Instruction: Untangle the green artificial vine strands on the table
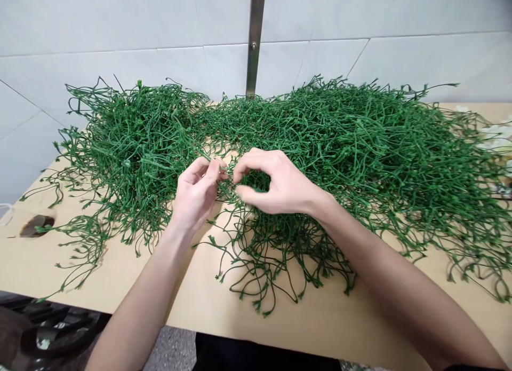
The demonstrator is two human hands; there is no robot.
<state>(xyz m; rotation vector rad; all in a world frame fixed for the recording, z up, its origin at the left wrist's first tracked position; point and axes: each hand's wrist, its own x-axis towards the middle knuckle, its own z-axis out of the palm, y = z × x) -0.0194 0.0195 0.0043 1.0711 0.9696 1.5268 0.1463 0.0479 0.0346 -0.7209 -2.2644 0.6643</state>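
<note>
A wide heap of green plastic plant stems (328, 147) covers the tan table (328, 323) from left to right. My left hand (196, 192) pinches a thin green stem between thumb and fingertips at the centre of the heap. My right hand (276, 181) is curled just to its right, with thumb and forefinger closed on stems of the same tangle. The two hands nearly touch. Loose stem ends (264, 275) spill toward the table's front edge below my hands.
White tiled wall with a metal strip (255, 40) stands behind the table. A dark round spot (37, 226) lies at the table's left edge. White flower pieces (498, 136) sit at the far right. Dark objects (44, 333) lie below the table at bottom left.
</note>
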